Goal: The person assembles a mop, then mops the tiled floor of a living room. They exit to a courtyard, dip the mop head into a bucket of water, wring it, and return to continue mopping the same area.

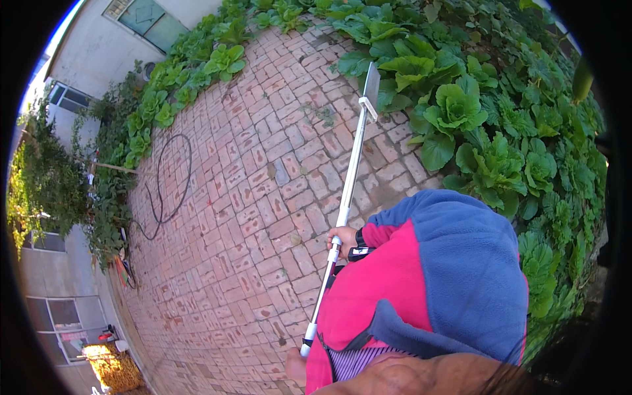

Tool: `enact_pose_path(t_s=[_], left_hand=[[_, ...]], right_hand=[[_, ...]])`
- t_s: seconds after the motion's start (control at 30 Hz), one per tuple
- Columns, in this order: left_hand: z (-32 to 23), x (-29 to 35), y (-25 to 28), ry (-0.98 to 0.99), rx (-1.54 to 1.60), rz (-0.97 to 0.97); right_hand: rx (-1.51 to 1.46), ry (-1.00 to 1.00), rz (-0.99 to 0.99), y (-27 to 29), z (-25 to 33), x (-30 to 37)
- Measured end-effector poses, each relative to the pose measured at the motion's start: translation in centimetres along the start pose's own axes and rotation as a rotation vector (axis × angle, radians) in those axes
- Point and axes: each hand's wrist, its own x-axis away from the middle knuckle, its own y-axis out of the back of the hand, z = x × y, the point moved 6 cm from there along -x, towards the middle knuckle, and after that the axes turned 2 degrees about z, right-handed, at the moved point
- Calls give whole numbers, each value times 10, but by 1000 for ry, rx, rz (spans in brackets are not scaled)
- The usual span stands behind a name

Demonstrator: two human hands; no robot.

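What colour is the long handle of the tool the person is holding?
White, seen in the head view: the long handle runs from the hands up to a flat blade.

Right hand (343, 236) fisted, arm extended; left hand (295, 364) low, partly hidden.

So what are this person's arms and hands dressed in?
The hands are bare, no gloves. The upper hand comes out of a fleece sleeve, bright pink on the inner side and blue over the outer arm, and it has a dark wristband with a small light patch at the wrist. The lower hand shows only partly at the picture's bottom edge, its sleeve hidden.
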Motion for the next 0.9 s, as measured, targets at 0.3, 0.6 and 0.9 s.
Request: enact_pose_path(t_s=[0.3, 0.6, 0.9], left_hand=[[137, -146, 38, -160, 31, -67], [288, -272, 61, -183, 62, -330], [516, -350, 86, 195, -81, -291]], right_hand=[[-295, 193, -70, -117, -42, -65], [-190, 135, -140, -253, -96, -190], [75, -104, -153, -511, -242, -382]])
